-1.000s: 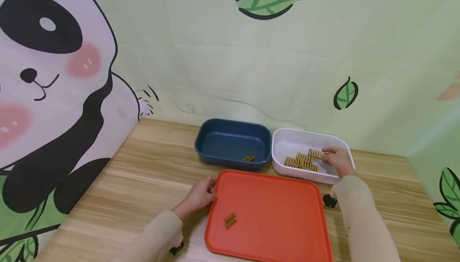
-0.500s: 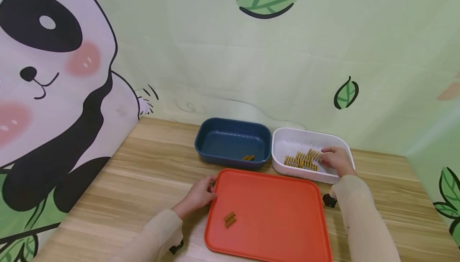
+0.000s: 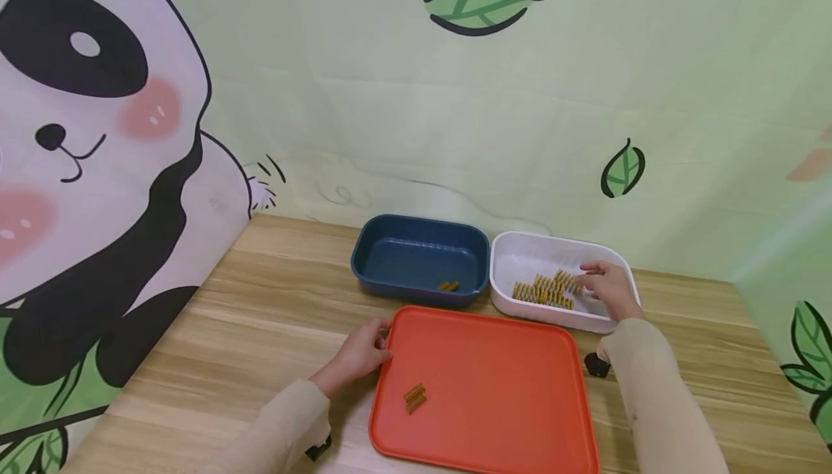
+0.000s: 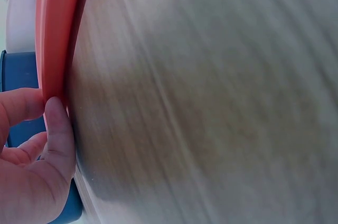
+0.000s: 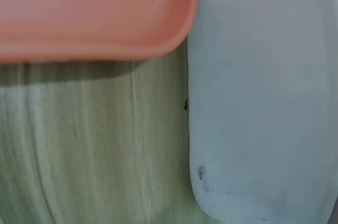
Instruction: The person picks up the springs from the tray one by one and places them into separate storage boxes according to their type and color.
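Observation:
My left hand (image 3: 360, 350) pinches the left rim of a red tray (image 3: 494, 387); in the left wrist view thumb and fingers (image 4: 59, 123) meet at that rim. Two small brass-coloured coil springs (image 3: 416, 397) lie side by side near the tray's left end. Over the right part of a white bin (image 3: 520, 246) my right hand (image 3: 609, 289) reaches in with fingers apart, just beside a heap of yellow coil springs (image 3: 544, 293). In the right wrist view the hand is out of sight; only the bin's outer wall (image 5: 259, 97) and a tray corner (image 5: 179, 23) show.
A dark blue bin (image 3: 416, 232) stands left of the white one, with a few small brass-coloured pieces (image 3: 448, 287) in its front right corner. Both bins sit behind the tray on a wooden table (image 3: 273, 279), close to a pale green printed cloth (image 3: 364, 84).
The spring at my right fingertips has tilted and now rests on the heap, and those fingers have loosened and lifted slightly away. My left hand and the tray stay put.

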A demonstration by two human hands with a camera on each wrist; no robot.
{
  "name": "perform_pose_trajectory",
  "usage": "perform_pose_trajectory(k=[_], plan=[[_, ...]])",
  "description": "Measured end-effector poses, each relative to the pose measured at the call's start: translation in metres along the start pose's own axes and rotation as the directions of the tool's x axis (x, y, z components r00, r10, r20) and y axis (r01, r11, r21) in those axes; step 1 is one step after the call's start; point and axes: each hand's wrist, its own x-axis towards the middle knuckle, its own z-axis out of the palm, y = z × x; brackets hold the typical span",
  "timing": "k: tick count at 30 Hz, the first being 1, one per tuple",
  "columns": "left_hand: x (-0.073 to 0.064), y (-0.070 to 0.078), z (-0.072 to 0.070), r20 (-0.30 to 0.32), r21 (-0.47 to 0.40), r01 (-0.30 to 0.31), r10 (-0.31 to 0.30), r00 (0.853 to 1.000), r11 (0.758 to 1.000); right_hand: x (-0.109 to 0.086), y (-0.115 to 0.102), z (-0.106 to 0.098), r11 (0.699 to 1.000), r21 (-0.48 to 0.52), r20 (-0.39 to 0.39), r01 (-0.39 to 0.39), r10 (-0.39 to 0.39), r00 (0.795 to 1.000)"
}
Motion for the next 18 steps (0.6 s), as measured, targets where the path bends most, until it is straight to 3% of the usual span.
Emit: perform_pose_trajectory(k=[5,18], plan=[[0.000,0.000,0.001,-0.007,0.005,-0.008,0.009,1.000,1.000,-0.002,-0.002,-0.003,0.999,-0.025,-0.021,0.022,-0.023,1.000],[0.000,0.000,0.001,-0.003,-0.011,0.009,-0.009,1.000,1.000,-0.016,-0.010,-0.003,0.982,-0.056,-0.048,0.182,-0.184,0.982]])
